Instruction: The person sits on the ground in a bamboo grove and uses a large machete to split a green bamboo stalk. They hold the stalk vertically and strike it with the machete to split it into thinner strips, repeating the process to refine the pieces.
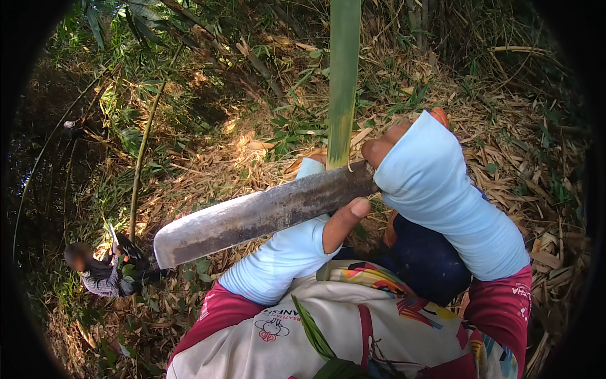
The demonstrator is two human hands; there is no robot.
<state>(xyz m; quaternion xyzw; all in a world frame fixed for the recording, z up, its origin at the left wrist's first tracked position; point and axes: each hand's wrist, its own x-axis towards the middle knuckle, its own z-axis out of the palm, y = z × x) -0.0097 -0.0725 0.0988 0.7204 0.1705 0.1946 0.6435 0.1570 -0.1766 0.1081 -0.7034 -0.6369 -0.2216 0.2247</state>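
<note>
Right now the right hand (404,148) has its fingers closed round the handle of a big knife (252,215), blade flat against the base of a green bamboo stem (343,82). The left hand (334,189) sits at the stem, thumb on the blade; whether it grips I cannot tell. Best move that thumb clear and strike at a slant.

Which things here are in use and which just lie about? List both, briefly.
In use:
- knife, broad blade, handle in the right hand
- bamboo stalk, green and upright, at the blade's base
- left hand, thumb against the blade

Lying about:
- dry leaf litter on the ground
- thin bare stem, left
- another person, lower left, crouched
</note>
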